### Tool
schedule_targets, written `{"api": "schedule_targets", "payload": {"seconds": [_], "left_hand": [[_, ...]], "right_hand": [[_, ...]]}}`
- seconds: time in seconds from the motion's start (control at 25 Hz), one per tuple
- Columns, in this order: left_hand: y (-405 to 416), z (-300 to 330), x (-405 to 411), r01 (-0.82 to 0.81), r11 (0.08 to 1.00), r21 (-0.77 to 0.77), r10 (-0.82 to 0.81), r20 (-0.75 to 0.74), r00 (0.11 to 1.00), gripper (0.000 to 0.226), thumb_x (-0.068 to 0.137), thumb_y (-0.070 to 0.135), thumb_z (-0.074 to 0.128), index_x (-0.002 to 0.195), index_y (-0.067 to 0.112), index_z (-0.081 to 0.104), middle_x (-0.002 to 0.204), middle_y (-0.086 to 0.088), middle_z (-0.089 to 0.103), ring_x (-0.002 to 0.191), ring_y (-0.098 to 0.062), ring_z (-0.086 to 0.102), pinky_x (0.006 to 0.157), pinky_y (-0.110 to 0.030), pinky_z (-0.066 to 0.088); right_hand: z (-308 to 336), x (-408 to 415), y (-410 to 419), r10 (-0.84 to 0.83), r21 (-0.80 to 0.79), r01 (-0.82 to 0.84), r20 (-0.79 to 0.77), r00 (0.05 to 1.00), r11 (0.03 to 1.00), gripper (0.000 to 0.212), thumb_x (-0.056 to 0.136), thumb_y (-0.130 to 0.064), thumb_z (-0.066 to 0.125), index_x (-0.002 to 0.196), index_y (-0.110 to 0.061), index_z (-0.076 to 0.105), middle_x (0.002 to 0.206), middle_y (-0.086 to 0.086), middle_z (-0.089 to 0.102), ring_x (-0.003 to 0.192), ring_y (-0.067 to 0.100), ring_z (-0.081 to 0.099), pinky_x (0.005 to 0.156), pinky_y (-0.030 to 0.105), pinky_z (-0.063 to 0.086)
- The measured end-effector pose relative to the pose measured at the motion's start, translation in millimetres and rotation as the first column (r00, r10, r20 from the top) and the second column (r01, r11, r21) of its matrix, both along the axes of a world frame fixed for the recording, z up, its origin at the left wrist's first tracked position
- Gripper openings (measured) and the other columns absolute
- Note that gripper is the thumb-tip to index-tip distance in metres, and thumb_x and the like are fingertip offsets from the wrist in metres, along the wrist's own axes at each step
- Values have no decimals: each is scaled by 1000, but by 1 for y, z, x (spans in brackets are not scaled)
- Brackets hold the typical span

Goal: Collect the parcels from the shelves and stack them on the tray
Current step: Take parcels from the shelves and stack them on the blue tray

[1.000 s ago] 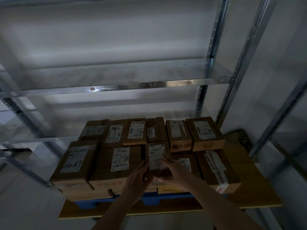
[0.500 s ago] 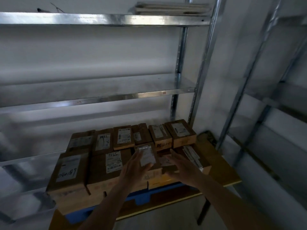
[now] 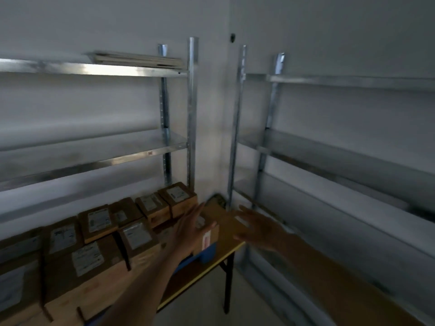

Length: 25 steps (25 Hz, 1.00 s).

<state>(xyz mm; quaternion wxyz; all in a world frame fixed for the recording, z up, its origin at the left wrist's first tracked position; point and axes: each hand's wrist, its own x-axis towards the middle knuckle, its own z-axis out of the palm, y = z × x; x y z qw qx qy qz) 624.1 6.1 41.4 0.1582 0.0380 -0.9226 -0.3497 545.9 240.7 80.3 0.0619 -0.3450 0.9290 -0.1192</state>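
Above the desk's right end, both hands hang in the air with fingers spread, holding nothing: the left hand over the stack's right edge, the right hand further right. Below them brown cardboard parcels with white labels sit packed on a blue tray, at least ten by my count, on the yellow-edged wooden desk. Two grey metal shelving units flank the corner.

Labelled brown parcels sit stacked on the blue tray.
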Motion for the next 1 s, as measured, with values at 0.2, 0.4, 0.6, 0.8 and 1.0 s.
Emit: {"api": "schedule_targets", "payload": {"seconds": [0.2, 0.4, 0.6, 0.8, 1.0], "left_hand": [[130, 31, -33, 261, 965, -23, -261, -11, 965, 78, 86, 63, 59, 150, 26, 36, 155, 4, 36, 145, -14, 30, 114, -24, 23], [267, 29, -54, 403, 913, 64, -403, -8, 915, 95, 69, 82, 50, 148, 32, 38, 156, 5, 35, 143, -13, 33, 116, -31, 28], [409, 10, -50, 513, 858, -5, -513, 30, 858, 96, 66, 83, 41, 147, 31, 41, 156, 5, 36, 142, -10, 34, 113, -24, 28], [550, -8, -34, 626, 780, -24, -623, 71, 779, 91, 69, 83, 41, 148, 37, 38, 158, 11, 31, 143, -9, 31, 114, -31, 33], [663, -25, -15, 721, 693, -20, -717, 93, 691, 75, 86, 67, 55, 150, 36, 34, 160, 9, 25, 146, -12, 25, 117, -32, 28]], "right_hand": [[24, 25, 158, -229, -40, 229, -9, 973, 973, 78, 95, -56, 56, 158, -36, 15, 166, -11, 6, 152, 16, 14, 121, 34, 17], [19, 54, 292, -407, -13, 407, -16, 913, 913, 78, 95, -60, 51, 158, -39, 9, 167, -12, -2, 153, 18, 11, 121, 41, 17], [-7, 93, 425, -544, 4, 544, 31, 839, 839, 79, 94, -64, 50, 158, -42, 8, 167, -13, -3, 153, 17, 10, 121, 43, 17], [-24, 143, 564, -685, 54, 683, 50, 727, 728, 79, 94, -62, 50, 158, -42, 8, 167, -11, -3, 153, 20, 12, 121, 44, 19], [-38, 183, 665, -773, 85, 768, 51, 633, 635, 78, 93, -65, 51, 157, -44, 11, 167, -11, 2, 151, 22, 18, 119, 46, 23]]}}
